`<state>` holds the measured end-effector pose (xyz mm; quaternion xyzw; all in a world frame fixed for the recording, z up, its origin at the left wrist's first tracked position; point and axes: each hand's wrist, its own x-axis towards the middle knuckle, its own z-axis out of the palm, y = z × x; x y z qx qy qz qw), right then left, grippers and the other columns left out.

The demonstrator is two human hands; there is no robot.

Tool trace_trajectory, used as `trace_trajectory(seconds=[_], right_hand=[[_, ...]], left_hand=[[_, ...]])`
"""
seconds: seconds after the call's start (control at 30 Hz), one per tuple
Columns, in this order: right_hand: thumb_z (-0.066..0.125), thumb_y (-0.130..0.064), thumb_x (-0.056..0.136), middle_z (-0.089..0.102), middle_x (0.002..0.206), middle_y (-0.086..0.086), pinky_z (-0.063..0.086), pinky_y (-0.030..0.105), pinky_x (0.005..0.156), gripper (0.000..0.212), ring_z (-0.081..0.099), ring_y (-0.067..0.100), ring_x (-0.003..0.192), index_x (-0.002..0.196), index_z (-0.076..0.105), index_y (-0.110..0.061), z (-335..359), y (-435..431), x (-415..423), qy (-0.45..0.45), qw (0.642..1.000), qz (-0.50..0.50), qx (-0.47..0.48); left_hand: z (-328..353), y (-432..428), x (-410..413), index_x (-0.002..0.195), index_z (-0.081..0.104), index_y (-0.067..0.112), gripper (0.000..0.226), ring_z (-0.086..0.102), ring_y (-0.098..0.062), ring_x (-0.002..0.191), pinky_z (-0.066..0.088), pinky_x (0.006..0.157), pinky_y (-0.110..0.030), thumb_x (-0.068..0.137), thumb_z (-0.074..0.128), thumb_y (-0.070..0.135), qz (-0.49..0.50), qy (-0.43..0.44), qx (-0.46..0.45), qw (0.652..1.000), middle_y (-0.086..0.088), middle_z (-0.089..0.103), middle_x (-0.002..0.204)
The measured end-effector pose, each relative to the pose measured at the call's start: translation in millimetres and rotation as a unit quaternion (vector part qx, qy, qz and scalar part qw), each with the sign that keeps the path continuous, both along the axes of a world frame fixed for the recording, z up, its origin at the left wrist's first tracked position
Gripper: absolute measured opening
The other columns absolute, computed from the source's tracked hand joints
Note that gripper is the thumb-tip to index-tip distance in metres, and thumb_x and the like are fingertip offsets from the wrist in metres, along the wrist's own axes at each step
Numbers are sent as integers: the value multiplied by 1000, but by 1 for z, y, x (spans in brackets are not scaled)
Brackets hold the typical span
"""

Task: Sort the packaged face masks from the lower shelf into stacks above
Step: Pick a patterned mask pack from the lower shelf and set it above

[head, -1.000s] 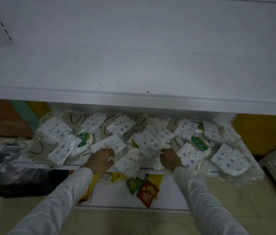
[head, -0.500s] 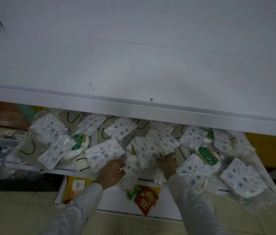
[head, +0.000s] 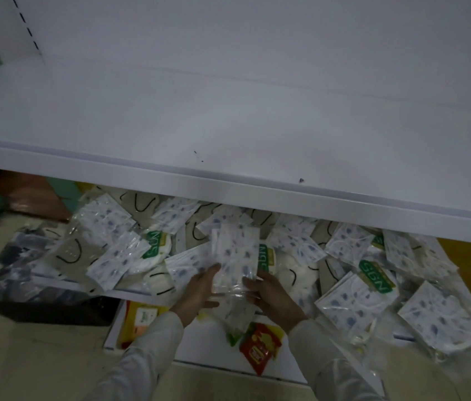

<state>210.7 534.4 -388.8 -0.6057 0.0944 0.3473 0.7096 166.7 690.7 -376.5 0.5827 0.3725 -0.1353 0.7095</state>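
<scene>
One blurred packet (head: 235, 253) — in left hand (head: 196, 293), right hand (head: 272, 296).

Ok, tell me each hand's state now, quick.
Left hand: grips the mask pack at its left edge.
Right hand: grips the same pack at its right edge.

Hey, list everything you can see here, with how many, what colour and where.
upper shelf: one, white, across the top.
lower shelf: one, white, beneath it.
blue-spotted mask packets: many, white and blue, strewn over the lower shelf.
green-labelled packets: at least three, white, among them.
beige packets: several, black loops, low in the pile.
held packet: one or a few, blue-spotted, raised at centre.
red packet: one, on the bottom shelf.
yellow packet: one, same shelf, left.
dark bag: one, floor, far left.
left grip: bare hand, white sleeve, holds held packet's left side.
right grip: same, holds its right side.
</scene>
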Motion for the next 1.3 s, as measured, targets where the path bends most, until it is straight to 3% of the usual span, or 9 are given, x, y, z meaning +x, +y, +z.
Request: trace_trajectory(seconds=[0.17,0.37,0.5,0.6,0.77,0.87,1.07,1.17,1.3], right_hand=[[61,-11,91,72,86,-2,53,22,66,12,68,11,76,101,66,-14,12,47,-21,-8,998,63,3],[58,-34,91,63,85,9,54,30,62,31,59,20,71,110,60,-9,-20,103,-25,30,981,-26,-190],[55,-41,90,62,120,13,48,34,91,49,59,29,109,126,56,-7,-28,129,-28,-67,951,-31,-301],[52,-39,95,42,144,14,36,36,102,67,44,31,129,148,22,-10,-26,139,-30,-66,945,-78,-310],[42,-18,99,57,122,21,37,30,80,30,55,35,110,126,46,-4,-15,135,-27,-95,924,-165,-332],[45,-15,95,59,115,18,45,39,88,12,55,32,102,107,47,-15,-7,127,-22,-109,934,-195,-280],[52,-2,90,63,83,7,50,27,58,19,59,20,72,104,62,-9,38,117,-12,-112,974,-159,-116],[57,-11,90,63,91,4,51,26,66,15,59,17,81,104,59,-12,46,115,-13,-129,972,-128,-146],[58,-18,87,65,98,6,55,37,81,13,62,22,92,100,59,-19,50,106,-21,-122,969,-131,-172]], left_hand=[[11,38,-12,110,63,2,27,64,-21,76,52,57,-23,83,64,8,29,-118,21,992,-6,70,87],[12,119,-36,134,43,7,42,59,-32,93,54,44,-24,93,53,4,121,-131,107,978,-12,53,121],[7,160,-56,136,41,6,45,55,-18,77,49,38,-19,93,52,2,124,-121,144,974,-16,54,121],[1,175,-64,136,41,8,45,54,-26,84,51,38,-25,93,52,5,117,-94,151,977,-20,51,126],[0,177,-60,135,41,15,43,55,-22,80,55,43,-38,94,53,11,78,-89,152,981,-13,51,124],[8,170,-49,139,37,17,47,54,-20,78,57,48,-41,94,53,11,74,-98,131,984,-4,48,120],[18,140,-30,140,36,21,48,46,-37,118,56,47,-39,95,52,16,35,-92,86,991,-9,41,140],[35,110,-24,136,38,25,41,42,-41,123,55,46,-36,97,48,22,29,-99,45,994,0,37,140],[47,75,-26,138,36,26,56,42,-18,126,46,99,-38,88,61,36,-24,-172,70,982,7,41,137]])
